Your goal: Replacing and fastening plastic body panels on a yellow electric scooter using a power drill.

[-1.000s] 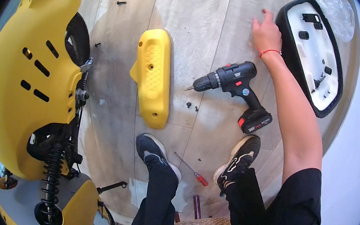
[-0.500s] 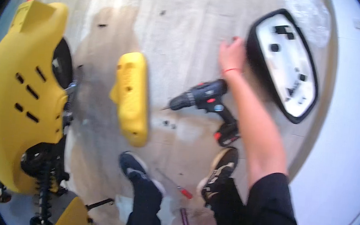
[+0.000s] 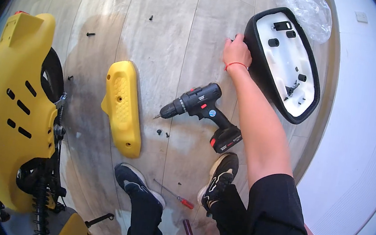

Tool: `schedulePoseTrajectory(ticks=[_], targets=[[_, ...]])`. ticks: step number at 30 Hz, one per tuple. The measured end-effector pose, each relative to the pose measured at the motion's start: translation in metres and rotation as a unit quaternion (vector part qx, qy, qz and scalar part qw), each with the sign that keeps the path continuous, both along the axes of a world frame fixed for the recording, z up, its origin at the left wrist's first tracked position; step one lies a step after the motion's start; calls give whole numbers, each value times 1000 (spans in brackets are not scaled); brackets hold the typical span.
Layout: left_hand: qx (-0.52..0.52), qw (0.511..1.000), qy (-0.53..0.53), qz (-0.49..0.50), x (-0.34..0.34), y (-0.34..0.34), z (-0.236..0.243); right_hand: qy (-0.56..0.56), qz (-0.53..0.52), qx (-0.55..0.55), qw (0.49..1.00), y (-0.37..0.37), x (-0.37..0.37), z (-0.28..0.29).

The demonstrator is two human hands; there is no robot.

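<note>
My right hand [image 3: 238, 53], with a red cord round the wrist, is on the floor beside a black padded seat [image 3: 255, 55] with a white underside. Its fingers are curled round a small dark item, too hidden to make out. The seat holds black fittings and loose screws. Below my hand lies a black cordless drill [image 3: 203, 103] with a bit fitted, and left of that a yellow textured cover [image 3: 124, 110]. A few dark screws [image 3: 159, 132] lie between them. My left hand is not in view.
A yellow scooter body [image 3: 9, 74] with wheel and spring stands at left. A red-handled screwdriver [image 3: 185, 202] lies between my shoes. More screws [image 3: 90, 34] are scattered on the floor [image 3: 208, 22]. Clear plastic [image 3: 306, 15] lies at upper right beside a white wall [image 3: 354, 127].
My view has shifted, so the floor items sit further left and most lower in the picture. My right hand's fingers, spread out a second ago, are curled in.
</note>
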State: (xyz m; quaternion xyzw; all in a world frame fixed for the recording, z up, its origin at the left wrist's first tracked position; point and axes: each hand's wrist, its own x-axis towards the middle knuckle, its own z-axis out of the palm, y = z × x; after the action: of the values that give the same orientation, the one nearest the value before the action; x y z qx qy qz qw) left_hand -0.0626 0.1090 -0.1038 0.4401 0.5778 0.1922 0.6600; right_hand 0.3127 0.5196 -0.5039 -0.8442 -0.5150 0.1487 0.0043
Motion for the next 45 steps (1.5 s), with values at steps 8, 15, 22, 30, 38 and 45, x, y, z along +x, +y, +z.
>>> schedulePoseTrajectory(ticks=[8,15,22,30,38,45], targets=[[16,997,47,62,13,4,0,398,-6,177,900,-45,-62,34],[4,996,43,73,13,3,1,677,4,-16,736,-183,-236,84],[9,995,51,83,15,2,5,814,-119,-40,566,-228,-307,116],[13,995,19,95,12,-6,-2,824,-175,-19,539,-248,-335,104],[-6,995,20,93,11,-3,0,511,135,54,847,-281,-350,34],[-38,995,15,90,1,-5,4,393,233,88,885,-225,-400,-16]])
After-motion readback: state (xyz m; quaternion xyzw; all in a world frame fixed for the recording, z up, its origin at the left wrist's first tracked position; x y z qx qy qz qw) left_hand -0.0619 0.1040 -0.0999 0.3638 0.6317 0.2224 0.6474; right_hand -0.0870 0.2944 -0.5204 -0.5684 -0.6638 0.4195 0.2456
